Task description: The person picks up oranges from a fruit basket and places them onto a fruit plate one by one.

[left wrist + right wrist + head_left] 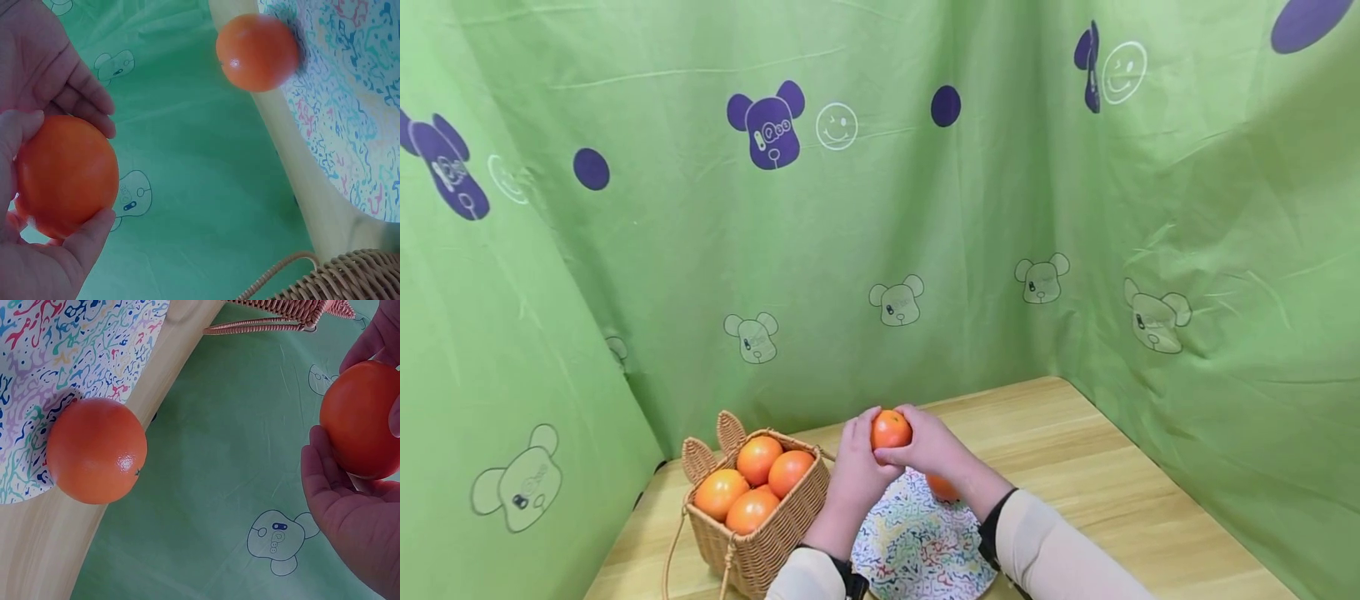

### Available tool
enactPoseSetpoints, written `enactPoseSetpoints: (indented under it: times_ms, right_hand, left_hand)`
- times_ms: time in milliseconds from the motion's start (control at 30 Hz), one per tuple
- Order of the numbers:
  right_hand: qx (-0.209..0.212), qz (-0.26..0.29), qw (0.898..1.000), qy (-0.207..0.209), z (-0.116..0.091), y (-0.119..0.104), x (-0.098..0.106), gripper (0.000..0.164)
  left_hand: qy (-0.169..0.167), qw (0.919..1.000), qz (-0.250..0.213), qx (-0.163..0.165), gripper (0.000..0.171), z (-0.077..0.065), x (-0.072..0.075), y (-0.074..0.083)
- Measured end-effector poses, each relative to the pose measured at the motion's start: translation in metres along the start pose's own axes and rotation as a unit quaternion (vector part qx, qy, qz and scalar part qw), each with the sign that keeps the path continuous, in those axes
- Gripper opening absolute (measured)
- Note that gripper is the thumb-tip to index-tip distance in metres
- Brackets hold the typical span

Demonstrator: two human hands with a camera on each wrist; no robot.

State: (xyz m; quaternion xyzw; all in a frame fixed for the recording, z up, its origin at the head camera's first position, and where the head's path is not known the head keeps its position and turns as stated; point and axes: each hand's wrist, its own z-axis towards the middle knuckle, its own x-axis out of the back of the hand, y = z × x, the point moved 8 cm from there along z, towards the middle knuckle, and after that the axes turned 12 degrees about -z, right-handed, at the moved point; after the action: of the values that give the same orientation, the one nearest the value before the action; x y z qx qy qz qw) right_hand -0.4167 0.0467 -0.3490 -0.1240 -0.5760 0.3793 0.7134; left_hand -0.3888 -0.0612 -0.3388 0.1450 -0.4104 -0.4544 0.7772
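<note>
Between my two hands an orange (892, 431) is held up above the table, gripped from both sides. The left hand (859, 462) curls round its left side, and the right hand (934, 443) holds its right side with the thumb across the front. Both wrist views show fingers and thumbs around this orange (67, 178). Below the right forearm, a second orange (942, 487) is partly hidden in the head view. In the right wrist view that orange (97, 450) rests at the edge of a round, colourfully patterned mat (917, 542).
A wicker basket (767, 546) with two ear shapes stands to the left, holding several oranges (752, 510). Its thin handle (673, 550) hangs at the near left. Green printed cloth (850, 225) encloses the wooden table (1097, 467) at the back and sides.
</note>
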Motion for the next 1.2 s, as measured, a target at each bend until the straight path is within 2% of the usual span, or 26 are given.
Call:
enactPoseSetpoints:
  times_ms: [300, 533, 700, 967, 1200]
  right_hand:
    - [-0.001, -0.014, 1.000, 0.005, -0.003, -0.002, -0.001, 0.051]
    - [0.000, 0.009, 1.000, 0.013, -0.004, -0.002, -0.005, 0.051]
    - [0.000, 0.027, 1.000, 0.015, -0.007, -0.002, -0.005, 0.052]
    - [-0.035, 0.014, 0.999, 0.016, -0.011, 0.011, -0.002, 0.063]
    - [-0.083, -0.008, 0.996, 0.027, -0.023, 0.043, -0.002, 0.067]
  left_hand:
    - [0.000, 1.0000, -0.001, -0.001, 0.075, -0.004, -0.004, -0.006]
    - [0.011, 0.9998, 0.007, -0.017, 0.077, -0.007, -0.003, -0.004]
    - [0.000, 0.9998, 0.009, -0.017, 0.076, -0.009, -0.002, -0.004]
    - [-0.020, 0.9992, 0.018, 0.031, 0.077, -0.014, 0.010, -0.010]
    - [-0.002, 0.9967, 0.000, 0.082, 0.079, -0.020, 0.031, -0.018]
